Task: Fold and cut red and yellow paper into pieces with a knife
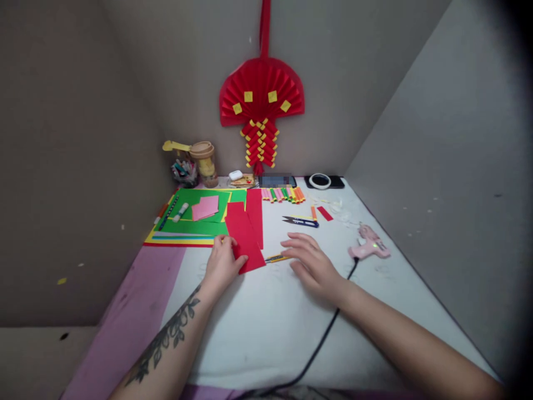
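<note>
Currently: L hand on red strip, R hand loose nr cutter

L hand is part-closed w/ the red strip in its grip: thumb pressed on the lower part, fingers curled at the L edge. Strip lies slightly tilted, L of centre on the white table cover, partly over a bigger red sheet; its far end reaches the stacked green sheets.

R hand is open, fingers apart & a bit bent, palm down, nothing seen in it. Fingertips are right by the yellow cutter's near end; can't tell if touching. Cutter's other end is just beside the strip's lower R corner.

On the green: pink paper pieces & a glue stick. Beyond the R hand: dark snips, w/ an orange roll & a small red piece close by. Row of multicol. paper rolls farther back.

Far R: pink glue gun on its side, black cord running under the R forearm to the near edge. Back wall: red fan decoration w/ 4 yellow squares, hung above the table. Back L: lidded cup next to a pen holder.
</note>
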Demonstrator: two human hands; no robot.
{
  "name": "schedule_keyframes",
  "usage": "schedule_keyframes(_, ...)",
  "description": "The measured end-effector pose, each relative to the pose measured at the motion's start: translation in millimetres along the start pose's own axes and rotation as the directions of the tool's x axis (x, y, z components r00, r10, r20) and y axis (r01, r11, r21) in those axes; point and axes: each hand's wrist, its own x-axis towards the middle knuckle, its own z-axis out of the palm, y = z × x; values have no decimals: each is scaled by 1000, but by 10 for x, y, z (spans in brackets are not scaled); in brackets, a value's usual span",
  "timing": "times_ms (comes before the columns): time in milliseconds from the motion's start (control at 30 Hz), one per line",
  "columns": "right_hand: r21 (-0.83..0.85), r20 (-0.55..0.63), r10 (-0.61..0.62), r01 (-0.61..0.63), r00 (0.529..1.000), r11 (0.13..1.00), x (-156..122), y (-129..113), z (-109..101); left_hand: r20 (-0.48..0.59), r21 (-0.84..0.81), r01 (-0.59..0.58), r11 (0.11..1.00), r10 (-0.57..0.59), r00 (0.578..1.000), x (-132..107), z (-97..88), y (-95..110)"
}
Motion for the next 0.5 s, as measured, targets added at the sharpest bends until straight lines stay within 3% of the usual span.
schedule_keyframes(100,-125,151,71,-52,986,991,49,141,121,41,31,-183,983,182,982,32,-2,22)
schedule_keyframes(167,-175,271,109,-62,956,983,83,220,212,155,-15,-334,943,332,931,68,-3,25)
schedule_keyframes(233,-194,326,134,-73,936,978,96,263,270,252,-68,-413,908,417,873,108,-8,12)
schedule_keyframes(500,-190,413,85,-6,907,982,-4,240,207,327,-109,-435,894,445,833,164,-70,-22)
